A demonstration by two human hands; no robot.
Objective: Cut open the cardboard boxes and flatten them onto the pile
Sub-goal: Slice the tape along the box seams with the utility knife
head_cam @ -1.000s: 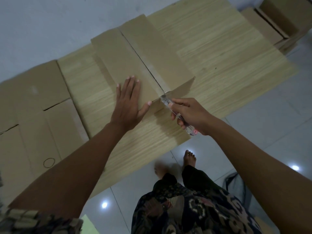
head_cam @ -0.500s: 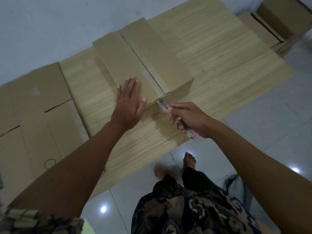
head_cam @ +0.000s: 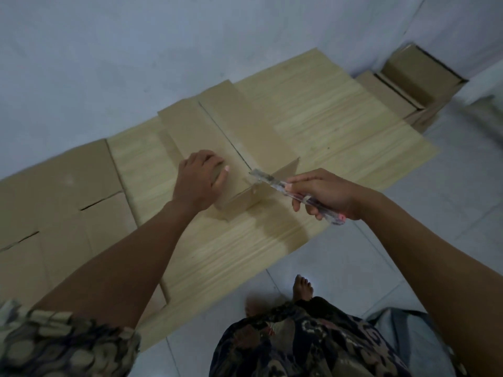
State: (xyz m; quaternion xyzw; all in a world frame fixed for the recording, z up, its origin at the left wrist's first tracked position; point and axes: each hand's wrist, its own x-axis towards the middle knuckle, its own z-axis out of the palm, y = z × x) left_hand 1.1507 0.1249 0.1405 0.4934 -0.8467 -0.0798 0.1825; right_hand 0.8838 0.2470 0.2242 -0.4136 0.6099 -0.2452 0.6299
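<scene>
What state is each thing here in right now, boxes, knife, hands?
Cardboard box: closed, seam slit showing.
Utility knife: tip at the seam's near end.
Left hand: resting on the box top, fingers curled.
Right hand: gripping the knife.
Flattened cardboard: lying flat.
Stacked boxes: uncut.
</scene>
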